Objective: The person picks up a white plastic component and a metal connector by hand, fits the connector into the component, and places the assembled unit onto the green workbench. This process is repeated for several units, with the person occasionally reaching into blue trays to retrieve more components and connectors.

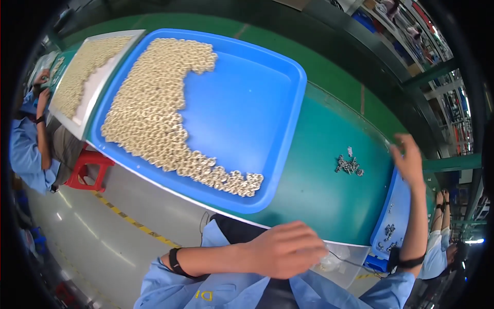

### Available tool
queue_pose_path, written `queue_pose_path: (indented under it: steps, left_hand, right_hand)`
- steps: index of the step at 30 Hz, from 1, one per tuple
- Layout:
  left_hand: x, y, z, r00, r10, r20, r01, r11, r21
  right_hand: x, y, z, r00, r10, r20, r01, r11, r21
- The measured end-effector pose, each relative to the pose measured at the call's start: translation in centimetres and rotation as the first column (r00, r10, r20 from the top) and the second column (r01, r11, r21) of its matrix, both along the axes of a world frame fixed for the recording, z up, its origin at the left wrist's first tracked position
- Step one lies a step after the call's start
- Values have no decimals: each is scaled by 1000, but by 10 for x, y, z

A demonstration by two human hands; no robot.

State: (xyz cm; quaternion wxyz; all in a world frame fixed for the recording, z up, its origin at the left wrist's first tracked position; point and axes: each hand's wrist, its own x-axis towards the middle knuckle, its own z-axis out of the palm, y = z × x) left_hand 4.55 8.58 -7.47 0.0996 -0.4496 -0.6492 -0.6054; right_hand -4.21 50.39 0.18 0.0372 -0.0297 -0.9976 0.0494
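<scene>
My left hand (290,250) is in front of my body at the table's near edge, its fingers curled together; what they hold, if anything, is hidden. Off to the right, my right hand (410,162) is raised by the far end of a smaller blue tray (383,219), fingers apart and nothing visible in them. That tray has a few small dark metal pieces (389,230) in it. A little pile of similar dark pieces (350,166) lies on the green tabletop (319,201). Pale ring-shaped parts (149,92) cover the left side of a large blue tray (236,108), closely packed.
A white tray (91,90) of pale parts stands beyond the large tray's left side. A co-worker (33,149) is at the far left near a red stool (90,167); another person (437,252) is at the right. Clear plastic (329,265) hangs below the table edge.
</scene>
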Motion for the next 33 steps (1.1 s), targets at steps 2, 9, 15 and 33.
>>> queue_pose_path:
  steps: [2, 9, 15, 33]
  left_hand:
    - [-7, -34, 28, 985, 11, -174, -6, 1000, 27]
    - [-128, -155, 55, 621, 560, -549, -783, 469, -408]
    - [-168, -166, 40, 596, 498, -631, -796, 264, -544]
    - [-180, -145, 39, 615, 569, -546, -756, 229, -613]
  right_hand:
    - [37, -71, -1, 996, 9, 84, -9, 1000, -1]
    - [70, -138, -53, 990, 36, -136, -38, 999, -16]
    - [87, -150, -68, 928, -8, -372, 11, 1000, 7]
    - [94, -148, -78, 839, 84, -537, -51, 996, 77]
